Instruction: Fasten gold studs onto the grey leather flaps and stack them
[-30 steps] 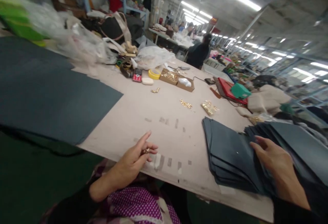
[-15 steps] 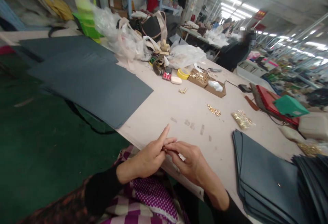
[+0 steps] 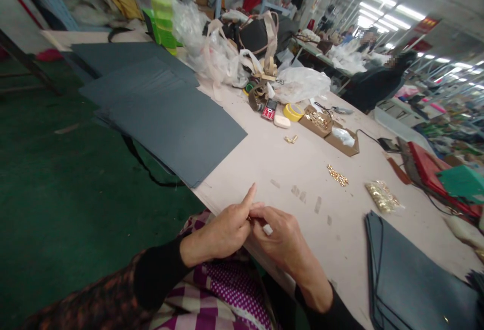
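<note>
Both hands meet above the table's near edge, fingertips together. My left hand [image 3: 230, 228] has its index finger raised and its other fingers pressed round a small gold piece [image 3: 249, 218], mostly covered. My right hand [image 3: 282, 233] pinches at the same piece with thumb and fingers; something small and white [image 3: 267, 229] shows between them. On the table beyond lie a pile of gold pieces [image 3: 338, 175], a few more gold pieces [image 3: 291, 139] and a clear bag of gold parts [image 3: 381, 196].
Dark sheets [image 3: 162, 113] cover the table's left side, with a stack of dark leather-like pieces [image 3: 419, 274] at right. Farther back are cardboard trays [image 3: 342, 141], yellow tape [image 3: 294, 112], a phone [image 3: 269, 110] and plastic bags [image 3: 302, 84]. A person [image 3: 372, 85] sits beyond.
The view has turned, so the table and its items appear shifted right. Both hands remain together at the small gold piece, with only slight finger movement.
</note>
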### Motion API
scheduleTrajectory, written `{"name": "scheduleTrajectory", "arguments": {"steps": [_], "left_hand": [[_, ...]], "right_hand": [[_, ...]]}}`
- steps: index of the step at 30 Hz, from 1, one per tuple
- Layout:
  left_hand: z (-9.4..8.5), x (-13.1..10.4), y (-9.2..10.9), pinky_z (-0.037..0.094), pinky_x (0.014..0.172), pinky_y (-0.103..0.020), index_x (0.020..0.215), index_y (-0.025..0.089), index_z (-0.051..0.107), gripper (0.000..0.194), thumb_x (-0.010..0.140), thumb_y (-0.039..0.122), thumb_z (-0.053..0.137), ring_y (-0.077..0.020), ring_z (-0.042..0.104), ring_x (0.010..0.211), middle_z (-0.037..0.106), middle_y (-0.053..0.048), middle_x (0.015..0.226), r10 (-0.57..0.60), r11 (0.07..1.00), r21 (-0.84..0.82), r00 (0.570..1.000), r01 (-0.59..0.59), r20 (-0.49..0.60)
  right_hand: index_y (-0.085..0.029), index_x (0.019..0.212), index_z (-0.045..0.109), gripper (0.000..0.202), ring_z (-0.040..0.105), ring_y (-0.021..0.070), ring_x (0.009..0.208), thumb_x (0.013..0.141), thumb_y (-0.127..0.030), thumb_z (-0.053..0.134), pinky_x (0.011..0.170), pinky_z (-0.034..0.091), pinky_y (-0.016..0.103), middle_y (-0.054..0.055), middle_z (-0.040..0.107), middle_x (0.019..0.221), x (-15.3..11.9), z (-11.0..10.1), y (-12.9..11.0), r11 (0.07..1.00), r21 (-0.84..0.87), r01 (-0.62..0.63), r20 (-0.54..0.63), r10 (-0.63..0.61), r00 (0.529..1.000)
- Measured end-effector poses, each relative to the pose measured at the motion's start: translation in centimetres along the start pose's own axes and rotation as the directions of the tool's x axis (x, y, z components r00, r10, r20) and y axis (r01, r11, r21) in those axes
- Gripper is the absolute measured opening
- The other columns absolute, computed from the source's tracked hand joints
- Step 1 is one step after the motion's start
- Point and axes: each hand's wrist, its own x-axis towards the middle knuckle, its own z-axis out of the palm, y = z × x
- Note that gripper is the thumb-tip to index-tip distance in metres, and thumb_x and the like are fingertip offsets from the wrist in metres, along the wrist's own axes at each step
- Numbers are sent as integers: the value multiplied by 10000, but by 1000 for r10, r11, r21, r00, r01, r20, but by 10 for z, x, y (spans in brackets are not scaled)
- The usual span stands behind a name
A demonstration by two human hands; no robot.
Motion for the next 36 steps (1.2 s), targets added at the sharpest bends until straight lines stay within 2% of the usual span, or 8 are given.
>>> {"name": "scheduleTrajectory", "arguments": {"steps": [7, 11, 17, 22, 25, 29, 33, 36], "left_hand": [[-14, -2, -7, 272, 1170, -454, 1482, 137, 339, 735, 754, 99, 441, -258, 455, 1325, 509, -98, 1445, -160, 960, -258, 966, 105, -203], [-27, -23, -18, 509, 881, -384, 1387, 158, 468, 638, 750, 182, 500, -251, 597, 1113, 639, -110, 1244, -242, 829, -555, 940, 72, -239], [-49, -71, -29, 361, 534, -219, 1097, 164, 634, 391, 729, 292, 673, -81, 512, 588, 632, -11, 853, -464, 759, -621, 831, 194, -307], [-63, -82, -37, 265, 455, -203, 1109, 177, 602, 476, 781, 516, 668, -45, 369, 481, 630, 0, 857, -535, 773, -610, 694, 173, -482], [-65, -81, -41, 256, 445, -197, 995, 165, 618, 444, 788, 555, 661, -48, 344, 450, 611, 32, 706, -514, 790, -594, 694, 153, -504], [-53, -79, -43, 375, 482, -223, 840, 156, 639, 434, 769, 583, 676, -114, 499, 502, 578, 36, 564, -555, 764, -618, 675, 184, -486], [-39, -76, -40, 480, 939, -349, 1074, 166, 662, 452, 801, 526, 670, -253, 627, 1070, 713, -73, 1106, -516, 796, -587, 676, 150, -526], [-35, -75, -39, 450, 998, -356, 1135, 172, 650, 488, 819, 544, 643, -260, 600, 1140, 691, -73, 1188, -531, 779, -600, 702, 183, -475]], "right_hand": [[-204, 943, 701, 212, 679, 164, 769, 845, -128, 528, 718, 535, 268, 33, 741, 908, 25, 10, -4, 970, 186, -156, 65, 146, 987], [-189, 967, 697, 191, 665, 158, 683, 903, -255, 530, 638, 522, 258, 33, 732, 821, 56, 16, -5, 940, 255, -226, 107, 205, 973], [-164, 984, 672, 196, 654, 188, 852, 943, -173, 480, 784, 494, 299, 73, 713, 917, 137, 55, -4, 987, 9, 161, 8, -161, 987], [-151, 977, 659, 241, 613, 227, 896, 931, -63, 440, 815, 473, 340, 104, 709, 930, 167, 73, -8, 896, -291, 336, 234, -274, 933], [-160, 916, 678, 255, 624, 213, 814, 888, -31, 460, 757, 474, 322, 77, 716, 854, 146, 50, -7, 896, -280, 346, 417, -211, 884], [-210, 823, 708, 244, 642, 153, 713, 837, -57, 518, 655, 463, 257, 6, 717, 774, 105, 9, 0, 989, -66, 135, 617, -66, 784], [-186, 879, 696, 141, 629, 128, 684, 868, -193, 556, 649, 494, 243, 4, 685, 755, 83, 9, 11, 949, 190, -250, 501, 125, 856], [-151, 859, 668, 145, 610, 113, 619, 845, -283, 609, 605, 513, 230, -3, 646, 694, 76, 26, 19, 807, 360, -467, 493, 260, 830]]}}
